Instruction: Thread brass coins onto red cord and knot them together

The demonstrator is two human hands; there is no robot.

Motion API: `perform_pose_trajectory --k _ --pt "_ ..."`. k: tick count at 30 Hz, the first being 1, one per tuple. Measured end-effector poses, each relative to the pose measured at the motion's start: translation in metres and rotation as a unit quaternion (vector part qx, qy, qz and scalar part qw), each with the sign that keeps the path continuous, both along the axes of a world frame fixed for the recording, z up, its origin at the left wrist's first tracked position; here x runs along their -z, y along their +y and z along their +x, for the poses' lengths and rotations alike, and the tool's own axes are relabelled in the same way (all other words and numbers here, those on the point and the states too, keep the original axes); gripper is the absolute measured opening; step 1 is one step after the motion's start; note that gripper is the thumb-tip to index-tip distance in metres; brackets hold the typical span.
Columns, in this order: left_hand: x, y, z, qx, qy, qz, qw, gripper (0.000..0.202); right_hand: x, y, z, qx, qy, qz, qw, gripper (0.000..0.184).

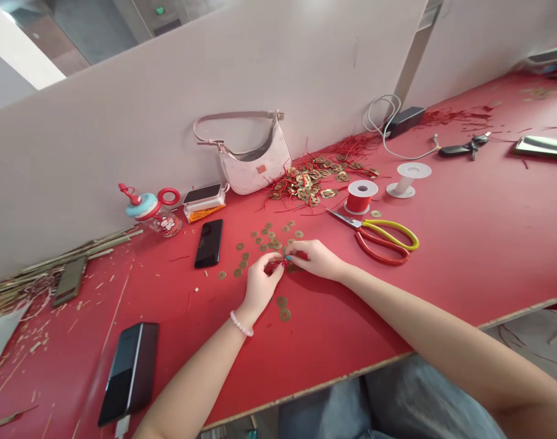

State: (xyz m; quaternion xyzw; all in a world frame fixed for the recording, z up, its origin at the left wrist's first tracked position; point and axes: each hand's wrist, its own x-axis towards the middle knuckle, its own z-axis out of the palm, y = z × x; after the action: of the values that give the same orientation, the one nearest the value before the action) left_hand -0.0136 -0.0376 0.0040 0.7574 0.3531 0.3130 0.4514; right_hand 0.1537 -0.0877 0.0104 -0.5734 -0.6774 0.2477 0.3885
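My left hand (261, 281), with a pink bead bracelet (241, 324) at the wrist, is closed in a pinch on red cord (273, 266). Its fingertips meet those of my right hand (315, 259), which pinches at the same spot; the small piece between them is mostly hidden. Brass coins with holes (274, 244) lie scattered just beyond my fingers. Two more coins (282, 308) rest on the red table nearer to me. Farther back is a pile of coins tied with red cord (305, 183).
Right of my hands lie scissors (383, 241), a red cord spool (361, 198) and a bare spool (409, 181). A phone (209, 244), a cup (157, 216) and a pink handbag (257, 161) stand or lie behind. A power bank (130, 372) is at front left; pliers (465, 148) lie far right.
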Motion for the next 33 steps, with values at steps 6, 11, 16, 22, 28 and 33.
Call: perform_pose_trajectory --k 6,11,16,22,28,33 --pt "-0.0012 -0.0013 -0.0011 -0.009 -0.007 -0.026 1.0 0.016 -0.0021 0.0012 0.0008 -0.036 0.09 -0.08 0.992 0.014" --pt "-0.0008 -0.0009 -0.0018 -0.021 -0.004 -0.028 0.999 0.017 -0.0001 0.0019 0.0013 -0.031 0.08 -0.079 0.993 0.015" --pt "-0.0019 -0.0003 -0.002 -0.023 0.015 -0.004 1.0 0.017 -0.0003 0.001 0.0014 -0.03 0.075 -0.073 0.994 0.016" --pt "-0.0021 -0.0005 -0.0016 -0.013 0.015 0.014 1.0 0.016 -0.0005 0.0001 -0.0001 -0.025 0.064 -0.06 0.996 0.013" --pt "0.0015 -0.0004 -0.0005 -0.01 0.006 0.005 1.0 0.017 -0.0002 -0.0001 -0.0004 -0.016 0.038 0.057 0.998 0.013" --pt "-0.0017 -0.0015 0.0003 0.02 0.008 -0.003 1.0 0.017 0.0028 0.0011 0.0007 0.032 0.05 0.066 0.996 0.013"
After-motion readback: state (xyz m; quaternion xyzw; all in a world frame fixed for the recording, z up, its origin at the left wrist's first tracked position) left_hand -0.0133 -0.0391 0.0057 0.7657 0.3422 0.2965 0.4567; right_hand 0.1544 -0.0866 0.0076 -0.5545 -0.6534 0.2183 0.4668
